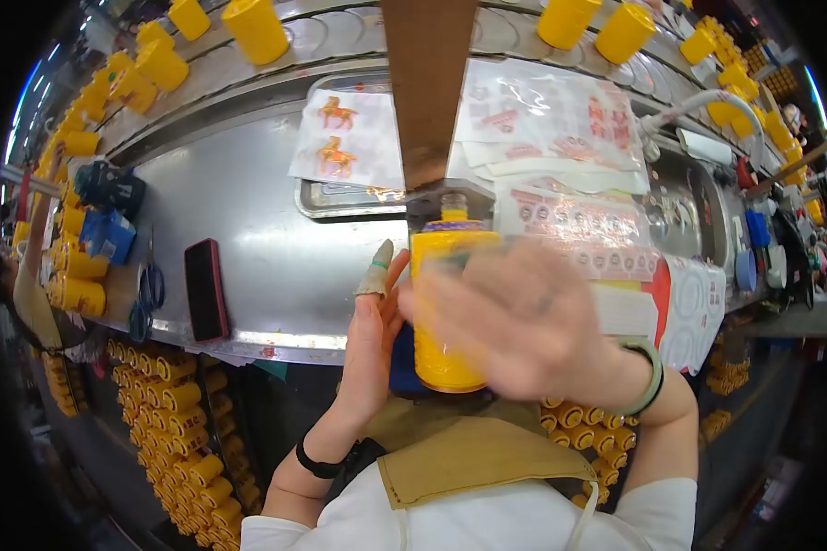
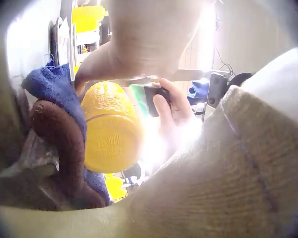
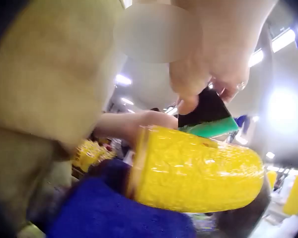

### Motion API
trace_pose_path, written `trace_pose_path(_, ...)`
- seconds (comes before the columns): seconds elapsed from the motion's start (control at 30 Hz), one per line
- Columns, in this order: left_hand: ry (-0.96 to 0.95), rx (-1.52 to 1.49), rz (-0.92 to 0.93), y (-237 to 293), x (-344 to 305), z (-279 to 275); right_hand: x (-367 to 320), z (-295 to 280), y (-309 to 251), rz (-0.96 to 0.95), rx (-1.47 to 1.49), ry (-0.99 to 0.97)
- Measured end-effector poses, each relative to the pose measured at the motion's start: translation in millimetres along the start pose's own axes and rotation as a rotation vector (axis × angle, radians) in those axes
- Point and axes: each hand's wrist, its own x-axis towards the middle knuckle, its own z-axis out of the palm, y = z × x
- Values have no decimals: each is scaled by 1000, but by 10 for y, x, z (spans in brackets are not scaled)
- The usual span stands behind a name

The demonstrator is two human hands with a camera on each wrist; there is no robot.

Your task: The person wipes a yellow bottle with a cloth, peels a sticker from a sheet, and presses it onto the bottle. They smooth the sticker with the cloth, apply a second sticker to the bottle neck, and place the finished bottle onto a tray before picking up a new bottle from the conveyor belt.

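Observation:
A glossy yellow bottle [image 1: 436, 344] with a narrow neck is in front of the person's chest. My left hand [image 1: 368, 344] is along its left side, fingers fairly straight, one wearing a beige finger cover [image 1: 375, 275] with a green band. My right hand [image 1: 533, 321], blurred in the head view, reaches over the bottle's right side. In the right wrist view its fingers pinch a black scraper [image 3: 206, 106] whose green edge is right at the bottle's wall. Blue cloth [image 3: 114, 208] lies beneath the bottle. The left wrist view shows the bottle's embossed base.
Sheets of horse stickers [image 1: 340, 138] and printed film sheets [image 1: 570, 225] lie on the metal table [image 1: 257, 184]. A phone [image 1: 207, 289] and blue-handled scissors [image 1: 145, 298] are at the left. Yellow containers [image 1: 255, 32] line a conveyor behind; a sink [image 1: 685, 202] is at the right.

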Motion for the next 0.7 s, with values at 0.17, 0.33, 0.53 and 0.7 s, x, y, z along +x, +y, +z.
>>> trace_pose_path(0.17, 59, 42, 17, 45, 36, -25, -218, -85, -293, -100, 425, -209)
trace_pose_path(0.33, 25, 50, 37, 83, 30, 52, -256, 20, 139, 127, -48, -20)
trace_pose_path(0.53, 73, 22, 33, 17, 42, 37, -647, -35, -365, -108, 472, -34)
trace_pose_path(0.7, 100, -15, -11, -28, 46, 46, -1028, -184, 120, 902, 785, 34)
